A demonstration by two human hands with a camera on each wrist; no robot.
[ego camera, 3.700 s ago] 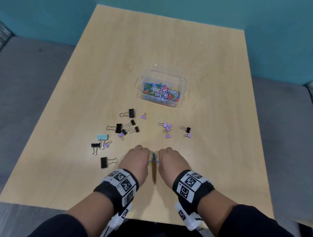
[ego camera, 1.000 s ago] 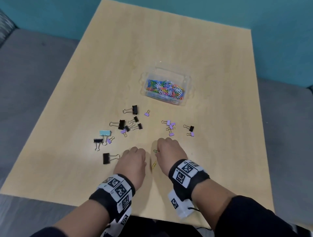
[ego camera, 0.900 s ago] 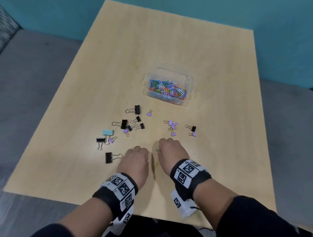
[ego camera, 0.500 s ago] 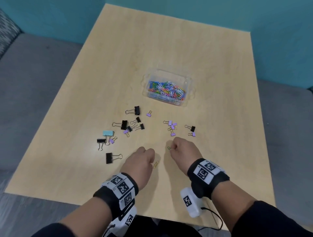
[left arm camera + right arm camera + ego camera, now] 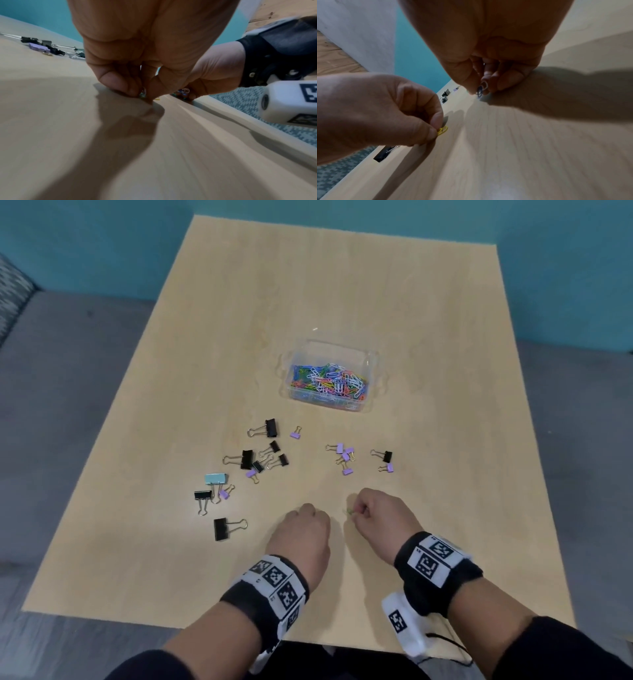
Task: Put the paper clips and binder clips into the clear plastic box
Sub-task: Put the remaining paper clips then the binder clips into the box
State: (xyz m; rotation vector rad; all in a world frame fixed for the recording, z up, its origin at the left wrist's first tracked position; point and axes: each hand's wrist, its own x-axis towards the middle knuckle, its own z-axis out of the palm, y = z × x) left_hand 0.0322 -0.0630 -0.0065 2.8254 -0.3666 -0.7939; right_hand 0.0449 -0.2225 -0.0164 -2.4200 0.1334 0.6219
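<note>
Wooden table (image 5: 205, 542): your left hand (image 5: 301, 537) pinched a yellow paper clip (image 5: 442, 130), right hand (image 5: 380, 517) pinched dark paper clips (image 5: 482, 88); clear plastic box (image 5: 371, 364) sat well beyond both, binder clips (image 5: 253, 460) between.

Light wooden table (image 5: 205, 371); clear plastic box (image 5: 371, 364) (paper clips inside); scattered binder clips (image 5: 246, 459).

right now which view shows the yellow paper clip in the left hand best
The right wrist view: the yellow paper clip sticks out plainly from the left hand, pinched at its fingertips. The left wrist view shows only a yellow sliver under the fingers; in the head view the hand hides it.
</note>
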